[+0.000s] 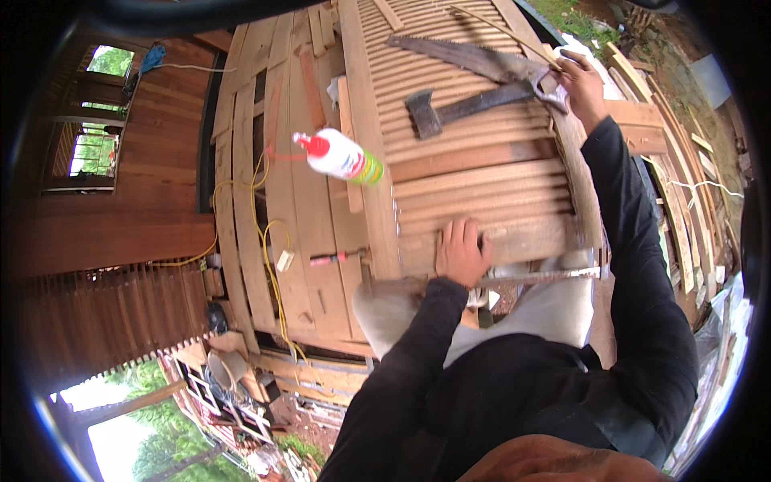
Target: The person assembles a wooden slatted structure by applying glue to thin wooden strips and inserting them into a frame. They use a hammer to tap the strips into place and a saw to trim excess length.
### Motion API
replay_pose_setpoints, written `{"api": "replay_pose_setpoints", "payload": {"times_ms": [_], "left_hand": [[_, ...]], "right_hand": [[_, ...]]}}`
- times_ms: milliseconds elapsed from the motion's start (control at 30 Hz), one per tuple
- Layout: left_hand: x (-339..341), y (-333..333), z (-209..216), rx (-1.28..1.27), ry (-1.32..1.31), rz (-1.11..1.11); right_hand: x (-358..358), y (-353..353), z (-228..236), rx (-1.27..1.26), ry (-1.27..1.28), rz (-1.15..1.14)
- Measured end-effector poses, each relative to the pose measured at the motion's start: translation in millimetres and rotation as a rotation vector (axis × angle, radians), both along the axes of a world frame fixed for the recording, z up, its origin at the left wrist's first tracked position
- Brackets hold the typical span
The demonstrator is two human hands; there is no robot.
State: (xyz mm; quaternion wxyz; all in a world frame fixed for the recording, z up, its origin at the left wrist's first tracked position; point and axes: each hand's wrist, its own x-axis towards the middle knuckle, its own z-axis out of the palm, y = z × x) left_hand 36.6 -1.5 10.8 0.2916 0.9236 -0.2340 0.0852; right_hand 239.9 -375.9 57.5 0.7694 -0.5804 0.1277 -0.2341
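Plank workbench [305, 241]: slatted panel [474, 161], glue bottle [341, 157], perhaps screwdriver [333, 259].

Left hand [462, 253] flat on slatted panel [474, 173]; right hand [580, 84] gripping saw [474, 58].

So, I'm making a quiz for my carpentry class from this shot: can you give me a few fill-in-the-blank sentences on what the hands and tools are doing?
1. The left hand presses flat on a slatted wooden ____.
2. The right hand reaches to the handle of the ____, beside the hatchet.
3. The white glue bottle has a ____ cap.

Missing words: panel; handsaw; red
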Motion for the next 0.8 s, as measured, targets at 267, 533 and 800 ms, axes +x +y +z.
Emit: {"api": "replay_pose_setpoints", "payload": {"times_ms": [267, 533, 800], "left_hand": [[-0.2, 0.6, 6.0, -0.164, 0.075, 0.035], [20.6, -18.2, 40.9, -1.527, 1.063, 0.057], [59.4, -33.4, -11.6, -1.452, 1.202, 0.343]], "right_hand": [[-227.4, 63.4, 38.8, -0.448, 0.057, 0.098], [-331.4, 76.4, 17.3, -0.096, 0.147, 0.347], [-263.9, 66.6, -13.4, 0.224, 0.251, -0.047]]}}
